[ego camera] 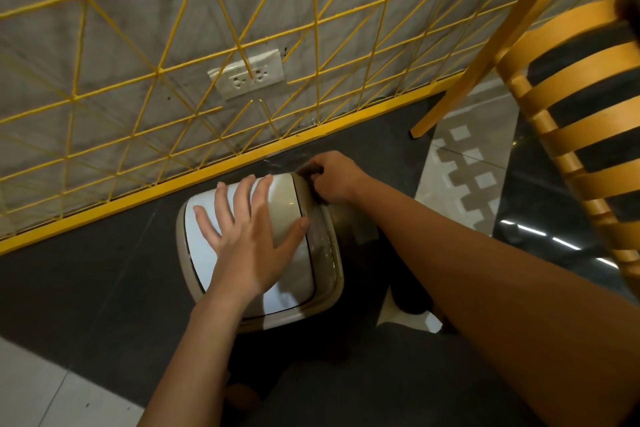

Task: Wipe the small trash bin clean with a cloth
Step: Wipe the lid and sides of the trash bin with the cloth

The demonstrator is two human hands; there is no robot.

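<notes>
Left hand (249, 239) lies flat over the trash bin (207, 253) lid, so I can't see the lid's middle. Bin walls are mostly hidden beneath the lid and the right forearm. Right hand (334, 180) curls at the far rim on a dark scrap (308, 169); I can't tell if it is cloth. Dark shape (412, 298) under that forearm: unreadable. Chair (571, 149) is cut by the right edge; both forearms run off the bottom. Pale floor tile (41, 392) at lower left is blurred.

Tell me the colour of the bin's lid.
White lid with a beige rim; the head view shows it.
</notes>
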